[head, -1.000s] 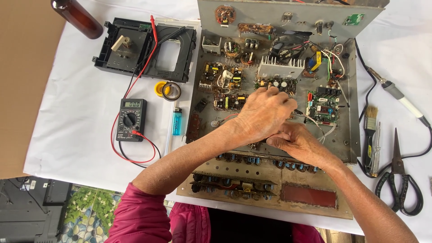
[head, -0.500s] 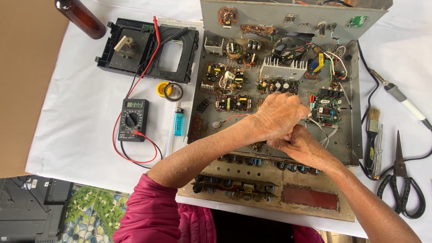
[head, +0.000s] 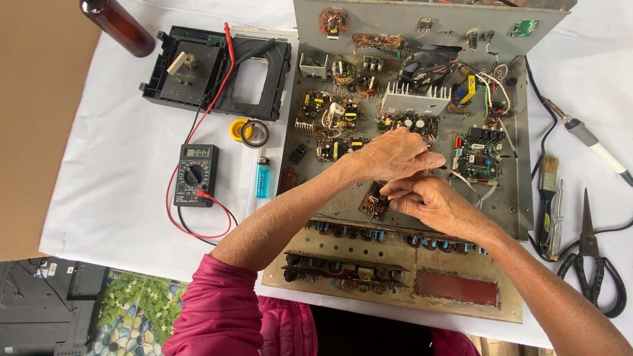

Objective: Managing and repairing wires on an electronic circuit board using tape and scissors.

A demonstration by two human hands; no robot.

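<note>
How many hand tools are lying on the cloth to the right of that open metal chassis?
4: a soldering iron at upper right, a paintbrush beside the chassis edge, a screwdriver right next to the brush, and scissors at lower right. Others may lie beyond the frame edge.

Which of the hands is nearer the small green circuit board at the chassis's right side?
Right. The right hand lies just below-left of the small green circuit board; the left hand sits farther left, past the wires.

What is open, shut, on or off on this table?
Metal chassis: opened, boards showing.
Multimeter: on, display lit.
Scissors: shut.
Brown bottle: lying tilted.
Left hand: closed over a small part.
Right hand: pinching something; what, I cannot tell.
</note>
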